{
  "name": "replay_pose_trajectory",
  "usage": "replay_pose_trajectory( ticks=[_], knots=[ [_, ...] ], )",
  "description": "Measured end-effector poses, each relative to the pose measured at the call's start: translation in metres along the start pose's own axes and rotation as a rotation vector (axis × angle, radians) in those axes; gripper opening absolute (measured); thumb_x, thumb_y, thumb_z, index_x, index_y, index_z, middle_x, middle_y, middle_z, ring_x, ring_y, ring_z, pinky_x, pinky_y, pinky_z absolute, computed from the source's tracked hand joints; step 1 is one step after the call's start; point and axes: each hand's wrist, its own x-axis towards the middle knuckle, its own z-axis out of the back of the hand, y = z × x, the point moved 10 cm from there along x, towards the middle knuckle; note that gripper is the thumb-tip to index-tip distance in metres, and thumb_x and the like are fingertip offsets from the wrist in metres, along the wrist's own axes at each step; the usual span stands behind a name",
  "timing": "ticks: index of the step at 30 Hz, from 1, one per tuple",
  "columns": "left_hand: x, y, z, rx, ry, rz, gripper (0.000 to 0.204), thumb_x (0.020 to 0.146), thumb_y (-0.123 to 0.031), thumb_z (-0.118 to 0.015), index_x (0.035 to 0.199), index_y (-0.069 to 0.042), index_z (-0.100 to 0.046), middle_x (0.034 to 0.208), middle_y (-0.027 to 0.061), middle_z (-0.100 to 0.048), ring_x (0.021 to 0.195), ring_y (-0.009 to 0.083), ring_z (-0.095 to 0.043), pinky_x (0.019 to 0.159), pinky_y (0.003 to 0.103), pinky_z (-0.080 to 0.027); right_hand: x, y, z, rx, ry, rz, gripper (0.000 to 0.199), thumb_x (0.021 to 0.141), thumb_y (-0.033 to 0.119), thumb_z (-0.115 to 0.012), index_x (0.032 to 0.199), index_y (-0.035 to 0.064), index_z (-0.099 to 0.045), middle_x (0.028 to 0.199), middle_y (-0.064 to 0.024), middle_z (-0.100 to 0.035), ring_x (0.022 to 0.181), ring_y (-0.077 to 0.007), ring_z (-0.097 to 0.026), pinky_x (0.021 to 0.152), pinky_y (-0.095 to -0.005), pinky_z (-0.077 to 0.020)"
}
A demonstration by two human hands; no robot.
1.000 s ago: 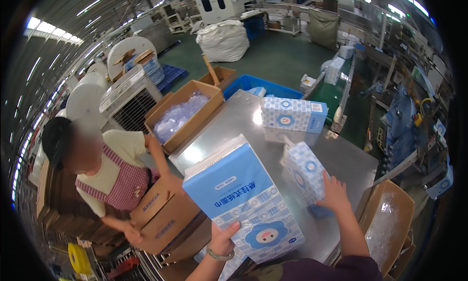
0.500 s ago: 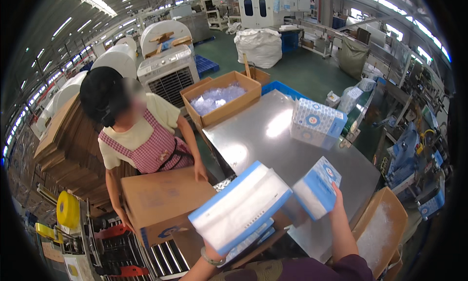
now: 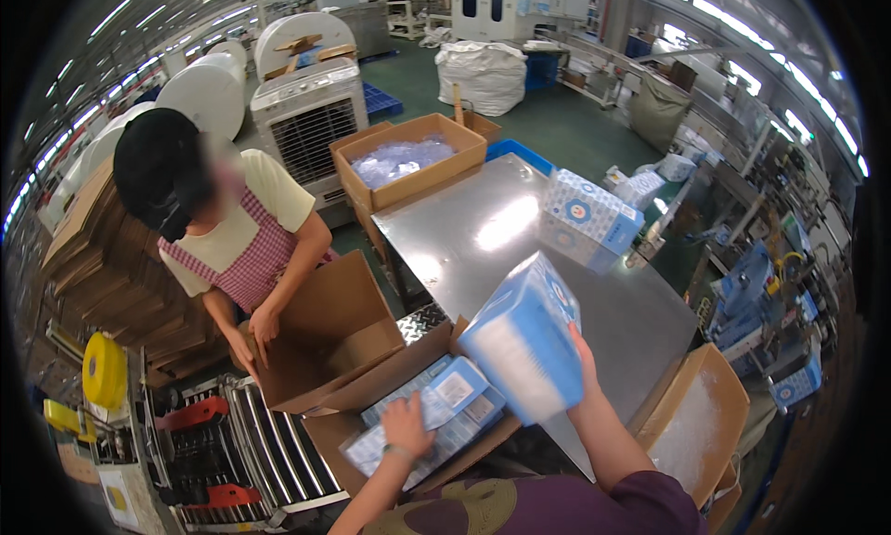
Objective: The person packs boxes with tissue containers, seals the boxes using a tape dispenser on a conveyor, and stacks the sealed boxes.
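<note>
The left hand (image 3: 406, 426) had dropped onto packs (image 3: 455, 386) in the carton (image 3: 325, 439) at six o'clock, grip unclear; the right hand (image 3: 587, 373) grasped a blue-white pack (image 3: 529, 349) toward five; loading seemed further along.

The blue pack (image 3: 524, 340) is blurred and hides part of the right hand (image 3: 588, 385) — the purple shirt (image 3: 594, 507) is cut off by the lower edge.

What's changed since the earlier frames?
The left hand no longer lifts a pack; it touches packs inside the near carton. The right hand moved its blue pack left, toward that carton. The co-worker's carton now shows its inside. The pack on the table stayed.
</note>
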Motion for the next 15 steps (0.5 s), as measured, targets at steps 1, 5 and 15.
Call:
replay_pose_trajectory(
  ticks=[1,5,15],
  knots=[
    [0.016,0.001,-0.033,-0.019,0.050,-0.038,0.087,0.068,-0.038,-0.086,0.142,-0.009,-0.051,0.133,0.0174,-0.054,0.122,0.0397,-0.050,0.102,0.051,-0.043,-0.008,-0.007,-0.020,-0.065,-0.040,-0.019,0.059,0.103,0.047,-0.054,0.144,0.0043,-0.050,0.136,-0.0166,-0.062,0.124,-0.0326,-0.061,0.108,-0.0485,-0.0484],
    [0.027,0.024,-0.127,-0.076,0.183,-0.168,0.094,0.074,-0.053,-0.081,0.152,-0.016,-0.043,0.152,0.0136,-0.043,0.139,0.0388,-0.039,0.113,0.052,-0.033,-0.015,-0.014,-0.072,-0.918,0.238,0.618,0.087,0.091,0.031,-0.076,0.157,-0.0001,-0.028,0.151,-0.0180,-0.047,0.136,-0.0376,-0.049,0.116,-0.0476,-0.0372],
    [-0.006,0.038,-0.082,0.039,0.250,0.114,0.099,0.076,-0.055,-0.079,0.151,-0.003,-0.041,0.150,0.0202,-0.048,0.139,0.0366,-0.045,0.118,0.048,-0.034,0.099,-0.277,-0.009,-2.232,1.091,0.394,0.055,0.094,0.033,-0.069,0.146,0.0245,-0.056,0.157,-0.0161,-0.042,0.146,-0.0337,-0.039,0.114,-0.0670,-0.0299]
  ],
)
